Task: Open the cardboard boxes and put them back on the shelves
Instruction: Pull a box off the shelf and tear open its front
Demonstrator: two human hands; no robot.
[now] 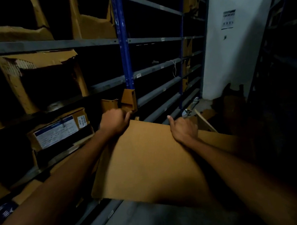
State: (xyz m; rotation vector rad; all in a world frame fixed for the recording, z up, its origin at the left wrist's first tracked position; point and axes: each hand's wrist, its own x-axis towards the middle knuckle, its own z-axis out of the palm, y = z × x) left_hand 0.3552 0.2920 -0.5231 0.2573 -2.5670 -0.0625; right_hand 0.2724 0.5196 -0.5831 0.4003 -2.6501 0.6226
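Observation:
A large plain cardboard box [148, 162] tilts in front of me, its broad brown face up, beside the metal shelves [151, 69]. My left hand [114, 123] grips the box's far left corner with curled fingers. At the far edge a little to the right, my right hand [182, 129] holds the cardboard, thumb raised and fingers curled over the edge. Both forearms reach across the box from below.
Torn-open cardboard boxes [42, 80] and a labelled box [60, 131] fill the left shelf bays. A blue upright [123, 43] divides the bays; those to its right look dark. Loose cardboard [205, 120] lies by the white wall [236, 43]. Another dark rack stands at right.

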